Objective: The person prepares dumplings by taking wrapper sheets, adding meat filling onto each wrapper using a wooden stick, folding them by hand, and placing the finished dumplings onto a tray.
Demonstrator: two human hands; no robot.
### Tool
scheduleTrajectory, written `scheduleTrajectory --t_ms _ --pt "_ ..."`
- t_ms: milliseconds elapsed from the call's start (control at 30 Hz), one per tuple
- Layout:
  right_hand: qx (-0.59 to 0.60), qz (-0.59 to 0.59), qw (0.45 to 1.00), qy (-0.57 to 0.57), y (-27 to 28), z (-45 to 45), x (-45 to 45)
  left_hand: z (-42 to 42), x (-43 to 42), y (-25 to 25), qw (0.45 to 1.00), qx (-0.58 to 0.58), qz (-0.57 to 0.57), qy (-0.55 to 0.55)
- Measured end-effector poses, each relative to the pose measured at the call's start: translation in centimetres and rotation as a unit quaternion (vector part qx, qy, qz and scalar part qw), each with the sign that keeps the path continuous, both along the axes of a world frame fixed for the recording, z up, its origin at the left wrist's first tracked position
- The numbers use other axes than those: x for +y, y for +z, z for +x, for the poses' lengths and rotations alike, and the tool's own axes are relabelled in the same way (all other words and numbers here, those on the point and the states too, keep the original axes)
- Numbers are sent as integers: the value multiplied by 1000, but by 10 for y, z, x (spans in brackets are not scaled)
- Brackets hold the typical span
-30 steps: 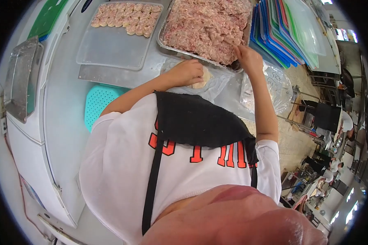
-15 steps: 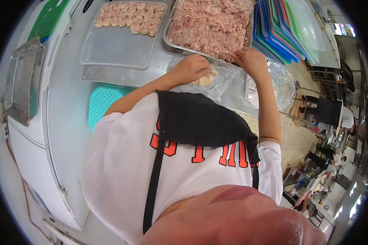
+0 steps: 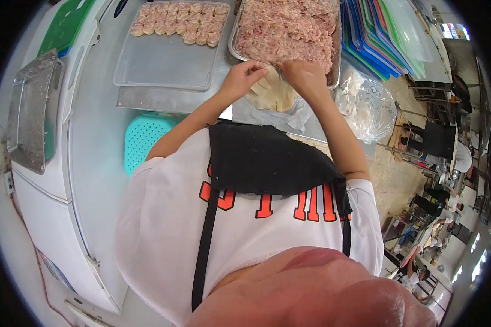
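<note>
A pale round of dough [image 3: 274,96], which looks like a stack of thin wrappers, lies on a clear plastic bag [image 3: 292,117] at the counter's front edge. My left hand [image 3: 242,79] is at its upper left edge, thumb and fingers pinched on a dough wrapper. My right hand [image 3: 304,76] is closed at the upper right of the dough, against the near rim of the metal tray of minced meat [image 3: 289,32]. Whatever its fingers hold is hidden. To the left, a translucent plastic tray [image 3: 163,65] carries rows of meat-topped dough pieces [image 3: 180,20].
Several coloured plastic sheets or lids [image 3: 373,41] stand stacked right of the meat. A knotted clear bag [image 3: 368,106] hangs at the counter edge. Below left is a turquoise perforated basket [image 3: 147,136]; a metal pan [image 3: 34,111] is farther left. People work in the background.
My right hand has moved left and down, close to my left hand. My left hand has shifted slightly up and left, and more of the dough shows.
</note>
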State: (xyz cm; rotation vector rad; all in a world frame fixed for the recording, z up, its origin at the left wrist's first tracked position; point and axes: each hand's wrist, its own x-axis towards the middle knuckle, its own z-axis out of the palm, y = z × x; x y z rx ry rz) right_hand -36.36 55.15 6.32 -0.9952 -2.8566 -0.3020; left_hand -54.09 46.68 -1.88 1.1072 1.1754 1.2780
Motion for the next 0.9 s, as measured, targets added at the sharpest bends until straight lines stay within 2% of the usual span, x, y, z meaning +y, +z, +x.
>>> scheduleTrajectory --t_ms 67,100,167,267,367,400,433,533,567,667,700,800,833,867,900 --pt "2 -50 998 -25 9 -10 3 -3 -9 24 990 143 7 11" --pt "4 -76 996 -39 15 -14 5 -6 -9 23 989 147 4 4" --pt "-5 -47 999 0 25 -4 22 -10 -9 18 988 155 -3 -10" --pt "-50 -25 998 19 64 22 40 -3 -12 10 992 122 12 31" --pt "-155 -44 987 -19 75 46 48 10 -8 4 996 -15 44 80" --pt "-197 -55 978 -38 74 51 49 13 -5 9 995 -28 52 76" --pt "-198 -47 979 -27 64 58 42 17 -2 16 995 -42 59 73" --pt "-67 -49 995 47 27 80 26 29 11 15 997 -40 55 26" --pt "-71 -37 995 57 25 87 29 33 15 12 998 -33 49 7" --pt "-168 -48 984 -24 58 89 39 43 4 43 986 166 14 -6" --pt "-189 -18 981 -37 70 93 43 46 5 42 980 194 47 2" --pt "-145 0 989 -33 110 95 40 54 4 34 949 273 154 31" --pt "-100 50 994 10 103 97 46 56 5 33 933 300 197 43" --pt "-80 38 995 36 84 98 54 58 5 32 913 325 240 54" --pt "-59 26 996 63 57 98 64 60 5 30 900 355 254 12"
